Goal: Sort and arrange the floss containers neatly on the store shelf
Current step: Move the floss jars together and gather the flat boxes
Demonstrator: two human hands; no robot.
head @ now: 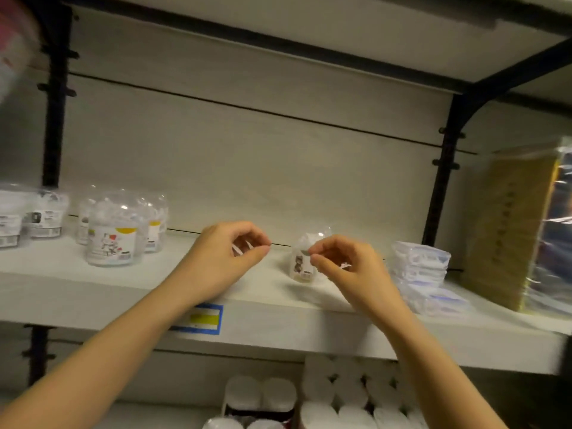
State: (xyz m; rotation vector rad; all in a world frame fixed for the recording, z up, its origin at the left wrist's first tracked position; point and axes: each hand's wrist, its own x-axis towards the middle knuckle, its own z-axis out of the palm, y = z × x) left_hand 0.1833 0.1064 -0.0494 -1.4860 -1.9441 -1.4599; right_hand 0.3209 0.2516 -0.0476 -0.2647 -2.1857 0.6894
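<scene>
Roughly upright floss container [301,262], axis vertical.

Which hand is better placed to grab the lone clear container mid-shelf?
Right, probably: the right hand has its fingertips at the lone container, while the left hand sits apart from it, farther left.

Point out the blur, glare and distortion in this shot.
Head view: dim, flat light; motion blur smears the pink object top left; glare spots sit on the clear containers and the wrapped pack; the wide-angle lens slants and bows the shelf.
</scene>
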